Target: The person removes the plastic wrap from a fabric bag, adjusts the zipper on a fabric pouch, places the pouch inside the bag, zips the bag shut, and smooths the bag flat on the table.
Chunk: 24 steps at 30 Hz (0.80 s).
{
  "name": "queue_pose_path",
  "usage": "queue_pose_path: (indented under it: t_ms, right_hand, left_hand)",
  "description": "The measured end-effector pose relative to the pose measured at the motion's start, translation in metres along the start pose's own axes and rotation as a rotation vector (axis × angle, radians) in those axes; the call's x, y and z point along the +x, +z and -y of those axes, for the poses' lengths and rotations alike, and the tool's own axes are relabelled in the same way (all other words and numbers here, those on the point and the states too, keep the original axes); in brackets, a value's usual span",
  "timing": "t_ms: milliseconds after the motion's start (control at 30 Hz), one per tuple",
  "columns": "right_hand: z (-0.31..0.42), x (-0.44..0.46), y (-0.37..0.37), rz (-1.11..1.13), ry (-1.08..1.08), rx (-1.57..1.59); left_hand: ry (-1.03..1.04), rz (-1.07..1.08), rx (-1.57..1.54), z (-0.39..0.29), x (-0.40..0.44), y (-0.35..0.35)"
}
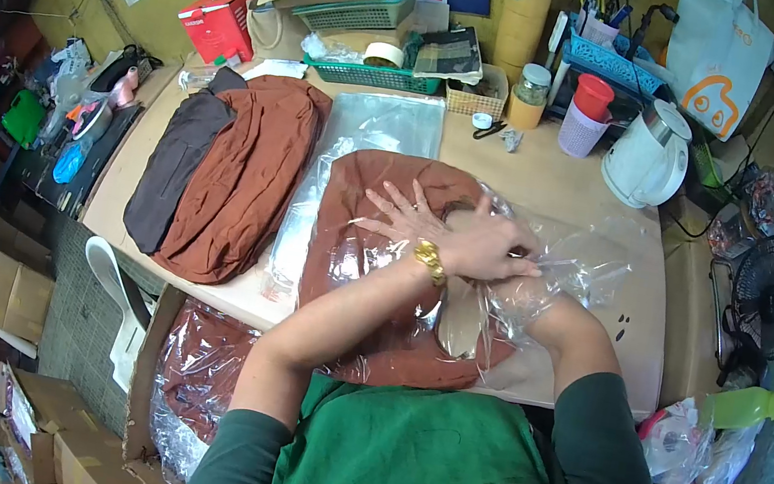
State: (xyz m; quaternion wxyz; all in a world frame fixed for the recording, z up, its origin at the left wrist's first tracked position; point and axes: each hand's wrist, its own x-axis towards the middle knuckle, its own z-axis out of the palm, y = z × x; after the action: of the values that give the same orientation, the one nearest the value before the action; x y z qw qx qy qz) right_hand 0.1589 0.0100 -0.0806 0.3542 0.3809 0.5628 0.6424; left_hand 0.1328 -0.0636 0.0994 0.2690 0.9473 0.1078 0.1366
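A clear plastic bag (pixel 596 265) lies on the table with a folded rust-brown garment (pixel 352 206) inside it. My right forearm passes into the bag's mouth, and my right hand (pixel 408 217) lies flat on the garment with fingers spread. Crossing over it, my left hand (pixel 488 245), with a gold bracelet at the wrist, has its fingers closed on the bag's plastic near my right wrist. Left of the bag are a stack of flat clear plastic bags (pixel 381 120) and a pile of rust-brown garments (pixel 242 168) with a dark grey one (pixel 176 168) beside it.
A cardboard box (pixel 143 386) with bagged brown garments (pixel 196 364) stands below the table's front edge. Along the back are green baskets (pixel 373 74), a jar (pixel 529 97), cups (pixel 585 121) and a white kettle (pixel 645 156). A fan (pixel 771 296) stands at right.
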Motion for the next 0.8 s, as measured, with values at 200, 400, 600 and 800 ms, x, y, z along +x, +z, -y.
queue_pose_path:
  t_ms: [200,400,600,800]
  right_hand:
    - [-0.104,-0.017,0.025,-0.101,-0.035,1.646]
    - [-0.112,-0.051,0.056,-0.186,0.162,1.616]
    - [-0.125,-0.092,0.030,0.161,-0.084,1.859]
    - [-0.151,-0.166,0.045,0.139,-0.072,2.086]
  left_hand:
    - [0.035,-0.024,0.083,-0.054,0.016,0.000]
    - [-0.068,-0.362,0.563,-0.051,-0.075,-0.059]
    - [-0.678,-0.518,0.752,0.049,-0.211,-0.022]
    - [-0.931,-0.558,0.390,0.078,-0.222,-0.037]
